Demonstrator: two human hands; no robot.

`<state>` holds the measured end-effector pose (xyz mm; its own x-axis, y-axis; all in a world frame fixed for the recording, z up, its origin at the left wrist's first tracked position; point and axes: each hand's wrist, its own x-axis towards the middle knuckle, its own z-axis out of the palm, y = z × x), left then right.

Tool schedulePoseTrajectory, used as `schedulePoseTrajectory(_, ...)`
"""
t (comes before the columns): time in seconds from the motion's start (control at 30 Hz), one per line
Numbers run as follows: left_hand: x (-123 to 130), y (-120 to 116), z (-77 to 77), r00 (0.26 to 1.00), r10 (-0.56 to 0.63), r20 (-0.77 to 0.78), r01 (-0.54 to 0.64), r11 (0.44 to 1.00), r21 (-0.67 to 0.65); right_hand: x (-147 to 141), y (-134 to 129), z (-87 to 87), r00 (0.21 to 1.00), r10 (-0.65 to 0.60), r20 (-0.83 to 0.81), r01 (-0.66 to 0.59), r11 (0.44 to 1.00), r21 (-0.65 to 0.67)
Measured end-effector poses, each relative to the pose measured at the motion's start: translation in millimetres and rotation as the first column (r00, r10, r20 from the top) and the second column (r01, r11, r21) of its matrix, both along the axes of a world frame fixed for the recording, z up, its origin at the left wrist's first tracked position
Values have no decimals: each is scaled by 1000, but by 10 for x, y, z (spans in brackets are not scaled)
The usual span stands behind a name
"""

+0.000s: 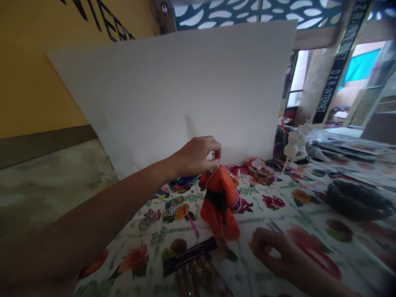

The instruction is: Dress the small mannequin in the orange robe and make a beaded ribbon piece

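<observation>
A small orange doll dress [221,196] with a dark waist band and beaded cuffs stands upright on the flowered tablecloth. At its neckline runs a string of pale beads [213,175]. My left hand [201,156] reaches in from the left and pinches the loose top end of that string just above the dress. To the right of the dress, low over the cloth, my right hand [274,249] has its fingers curled with thumb and forefinger together; anything between them is too blurred to make out. Scissors with red handles [324,264] lie beside and partly behind my right hand.
A pink stick [193,225] and a dark strip with beads [190,256] lie near the dress. A white board [185,95] stands behind. Fabric scraps [260,170], a small white dress form [292,146] and a dark round bowl-like thing [355,200] are to the right.
</observation>
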<state>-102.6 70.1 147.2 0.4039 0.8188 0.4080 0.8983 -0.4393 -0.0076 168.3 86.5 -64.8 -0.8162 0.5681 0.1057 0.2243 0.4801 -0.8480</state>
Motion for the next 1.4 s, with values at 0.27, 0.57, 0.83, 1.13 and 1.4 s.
schedulePoseTrajectory(0.27,78,84,102,976,196,93,-181,972,-152,2,36,-28,997,68,-21,-68,997,-22)
schedulePoseTrajectory(0.57,124,141,95,966,257,36,-250,960,-129,25,30,85,990,49,-129,-56,997,-53)
schedulePoseTrajectory(0.83,7,-50,78,947,268,174,-232,951,-205,55,23,247,978,17,-207,-33,997,-75)
schedulePoseTrajectory(1.13,-28,-246,1,925,252,283,-186,953,-239,153,-235,676,970,41,-239,-40,999,11)
schedulePoseTrajectory(1.4,-41,-340,-84,895,253,367,-193,962,-193,-64,78,1118,905,49,-424,-5,995,104)
